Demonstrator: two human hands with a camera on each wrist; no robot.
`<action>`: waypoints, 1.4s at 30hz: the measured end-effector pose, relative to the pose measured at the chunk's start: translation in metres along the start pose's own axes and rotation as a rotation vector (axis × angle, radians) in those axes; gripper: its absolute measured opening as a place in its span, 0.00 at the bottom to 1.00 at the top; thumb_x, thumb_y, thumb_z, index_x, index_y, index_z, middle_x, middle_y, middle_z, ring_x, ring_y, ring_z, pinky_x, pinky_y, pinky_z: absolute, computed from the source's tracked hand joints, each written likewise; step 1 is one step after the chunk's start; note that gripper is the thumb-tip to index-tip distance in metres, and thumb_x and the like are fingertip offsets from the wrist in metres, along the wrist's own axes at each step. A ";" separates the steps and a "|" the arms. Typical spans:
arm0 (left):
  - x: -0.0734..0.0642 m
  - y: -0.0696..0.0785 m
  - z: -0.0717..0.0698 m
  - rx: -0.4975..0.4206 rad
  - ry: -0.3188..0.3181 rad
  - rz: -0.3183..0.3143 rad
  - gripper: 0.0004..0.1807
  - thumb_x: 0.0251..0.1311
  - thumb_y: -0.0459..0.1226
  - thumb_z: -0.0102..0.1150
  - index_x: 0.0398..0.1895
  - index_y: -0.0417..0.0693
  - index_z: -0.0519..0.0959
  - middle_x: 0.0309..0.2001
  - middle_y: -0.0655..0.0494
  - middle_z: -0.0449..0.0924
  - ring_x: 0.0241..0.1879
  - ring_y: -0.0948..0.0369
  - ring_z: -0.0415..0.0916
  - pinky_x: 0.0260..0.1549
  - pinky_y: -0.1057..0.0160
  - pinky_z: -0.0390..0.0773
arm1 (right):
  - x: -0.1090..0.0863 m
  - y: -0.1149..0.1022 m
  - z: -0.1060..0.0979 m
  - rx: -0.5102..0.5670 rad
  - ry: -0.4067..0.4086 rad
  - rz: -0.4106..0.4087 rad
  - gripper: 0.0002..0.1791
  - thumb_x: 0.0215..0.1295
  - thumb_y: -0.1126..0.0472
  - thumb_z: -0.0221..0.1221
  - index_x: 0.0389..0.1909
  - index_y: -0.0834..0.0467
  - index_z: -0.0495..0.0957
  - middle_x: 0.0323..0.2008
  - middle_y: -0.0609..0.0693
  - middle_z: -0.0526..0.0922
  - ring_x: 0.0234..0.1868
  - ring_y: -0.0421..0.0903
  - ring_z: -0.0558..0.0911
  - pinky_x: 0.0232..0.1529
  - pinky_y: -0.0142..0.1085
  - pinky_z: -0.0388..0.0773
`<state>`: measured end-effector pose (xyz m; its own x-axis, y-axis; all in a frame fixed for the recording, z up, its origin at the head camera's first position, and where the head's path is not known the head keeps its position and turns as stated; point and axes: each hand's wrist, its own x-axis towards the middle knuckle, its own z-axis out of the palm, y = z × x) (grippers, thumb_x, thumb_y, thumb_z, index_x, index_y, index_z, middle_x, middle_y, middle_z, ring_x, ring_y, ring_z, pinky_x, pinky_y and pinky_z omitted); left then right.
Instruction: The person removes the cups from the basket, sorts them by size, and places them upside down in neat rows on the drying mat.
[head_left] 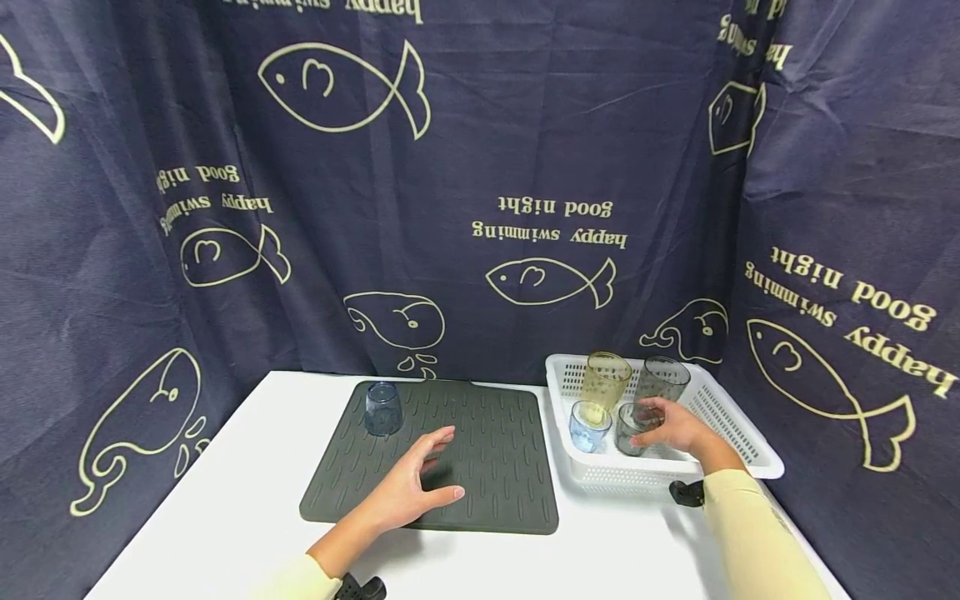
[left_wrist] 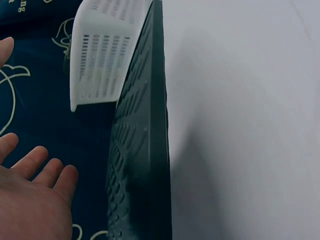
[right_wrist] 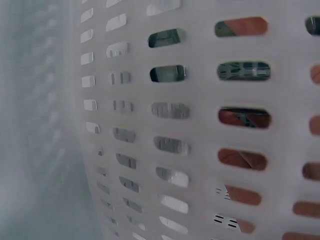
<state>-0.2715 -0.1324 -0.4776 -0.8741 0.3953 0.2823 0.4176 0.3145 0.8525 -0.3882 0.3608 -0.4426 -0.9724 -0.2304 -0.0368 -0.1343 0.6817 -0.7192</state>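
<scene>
In the head view my right hand [head_left: 678, 429] reaches into the white basket [head_left: 720, 404], its thumb and fingers on either side of a small grey glass [head_left: 628, 432]. The basket's slotted wall [right_wrist: 200, 130] fills the right wrist view, with skin showing through the holes. Beside that glass stand a small light-blue glass [head_left: 589, 429], a taller yellow glass [head_left: 606, 379] and a taller grey glass [head_left: 663, 379]. My left hand [head_left: 408, 487] hovers over the front of the dark drying mat [head_left: 487, 450], fingers spread and holding nothing. A dark-blue glass [head_left: 383, 410] stands at the mat's back left.
The mat and basket lie side by side on a white table [head_left: 232, 483]. Dark-blue cloth [head_left: 450, 183] with fish drawings hangs behind and at both sides, close to the basket's back. The basket's rim stands above the table around the glasses.
</scene>
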 end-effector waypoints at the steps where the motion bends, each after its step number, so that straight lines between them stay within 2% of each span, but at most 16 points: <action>1: 0.001 0.001 0.002 -0.002 -0.002 -0.001 0.46 0.61 0.44 0.73 0.79 0.54 0.58 0.76 0.50 0.62 0.75 0.44 0.61 0.72 0.41 0.66 | 0.000 0.000 0.000 0.003 -0.002 -0.001 0.51 0.50 0.66 0.78 0.70 0.77 0.59 0.62 0.77 0.73 0.58 0.70 0.80 0.55 0.52 0.84; 5: 0.005 0.005 0.008 -0.025 -0.011 0.006 0.47 0.60 0.45 0.73 0.79 0.54 0.58 0.76 0.50 0.62 0.75 0.46 0.62 0.73 0.40 0.66 | -0.001 -0.002 0.000 -0.004 0.005 -0.008 0.50 0.50 0.66 0.78 0.69 0.78 0.60 0.61 0.77 0.74 0.56 0.69 0.82 0.55 0.53 0.84; 10: 0.009 0.008 0.014 -0.039 -0.014 0.020 0.47 0.59 0.45 0.73 0.79 0.55 0.58 0.76 0.51 0.62 0.74 0.48 0.63 0.72 0.42 0.67 | -0.001 -0.004 -0.001 -0.058 0.015 -0.015 0.48 0.50 0.63 0.78 0.68 0.78 0.63 0.61 0.75 0.76 0.59 0.70 0.79 0.58 0.56 0.81; 15: 0.013 0.009 0.018 -0.037 -0.017 0.012 0.47 0.59 0.46 0.73 0.79 0.56 0.58 0.76 0.53 0.62 0.74 0.50 0.63 0.73 0.45 0.68 | -0.005 -0.008 -0.003 -0.067 0.020 -0.011 0.47 0.53 0.62 0.77 0.68 0.76 0.64 0.61 0.73 0.76 0.61 0.69 0.77 0.59 0.56 0.80; 19: 0.016 0.009 0.020 -0.043 -0.021 0.011 0.47 0.60 0.46 0.73 0.79 0.56 0.58 0.76 0.54 0.62 0.74 0.51 0.63 0.73 0.47 0.67 | -0.010 -0.013 -0.005 -0.038 0.032 -0.033 0.47 0.53 0.61 0.77 0.68 0.76 0.64 0.60 0.73 0.77 0.61 0.68 0.78 0.56 0.52 0.83; 27: 0.021 0.008 0.023 -0.052 -0.019 0.022 0.47 0.60 0.45 0.73 0.79 0.56 0.58 0.75 0.54 0.63 0.73 0.52 0.64 0.73 0.48 0.69 | -0.017 -0.019 -0.005 0.024 0.059 -0.094 0.45 0.54 0.61 0.77 0.68 0.74 0.65 0.59 0.71 0.79 0.57 0.63 0.81 0.46 0.34 0.83; 36: 0.021 0.007 0.027 -0.045 -0.019 0.055 0.46 0.59 0.46 0.74 0.78 0.58 0.60 0.74 0.55 0.65 0.71 0.53 0.66 0.71 0.48 0.71 | -0.028 -0.035 -0.001 0.160 0.102 -0.173 0.44 0.55 0.63 0.75 0.70 0.69 0.65 0.59 0.71 0.76 0.51 0.48 0.82 0.44 0.32 0.84; 42: 0.021 0.010 0.031 -0.071 -0.021 0.071 0.46 0.59 0.45 0.74 0.78 0.56 0.60 0.73 0.53 0.66 0.71 0.52 0.67 0.71 0.48 0.72 | -0.035 -0.050 0.009 0.191 0.135 -0.264 0.43 0.54 0.65 0.76 0.69 0.68 0.66 0.60 0.70 0.76 0.51 0.46 0.85 0.46 0.29 0.84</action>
<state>-0.2782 -0.0943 -0.4762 -0.8371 0.4329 0.3344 0.4590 0.2232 0.8600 -0.3457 0.3287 -0.4111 -0.9272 -0.2788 0.2502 -0.3584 0.4657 -0.8091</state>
